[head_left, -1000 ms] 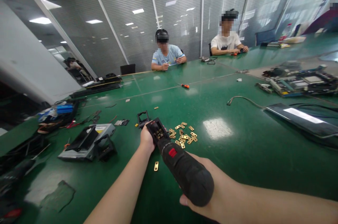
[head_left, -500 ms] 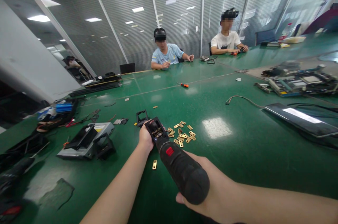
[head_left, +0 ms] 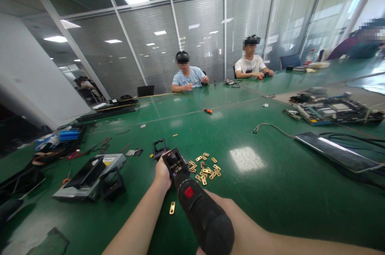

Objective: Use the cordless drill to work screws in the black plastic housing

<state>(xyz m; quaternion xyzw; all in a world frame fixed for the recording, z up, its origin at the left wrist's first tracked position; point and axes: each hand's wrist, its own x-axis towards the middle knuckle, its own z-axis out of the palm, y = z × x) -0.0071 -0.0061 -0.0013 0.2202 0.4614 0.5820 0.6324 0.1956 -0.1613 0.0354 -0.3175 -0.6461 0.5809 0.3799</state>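
My left hand [head_left: 163,174] is closed around a black plastic housing [head_left: 171,158] with brass-coloured parts inside. In my right hand [head_left: 227,211] is a black cordless drill [head_left: 204,213] with a red switch, gripped by its handle. The drill's front end points at the near side of the housing; its tip is hidden. A heap of small brass plates [head_left: 206,171], each with holes, lies just right of the housing. One single brass plate [head_left: 172,207] lies nearer to me, by my left forearm. Behind my left hand stands a black plastic frame [head_left: 159,148].
To the left lie a metal drive case [head_left: 90,183] and another black frame [head_left: 112,183]. An orange screwdriver [head_left: 207,111] lies farther off. On the right are a flat dark panel [head_left: 337,151] with cables and a circuit board [head_left: 339,108]. Two people sit across the green table [head_left: 288,195].
The view has tilted up, so the table things sit lower in the picture. My hands still hold the housing and the drill together. A person opposite has drawn one hand in.
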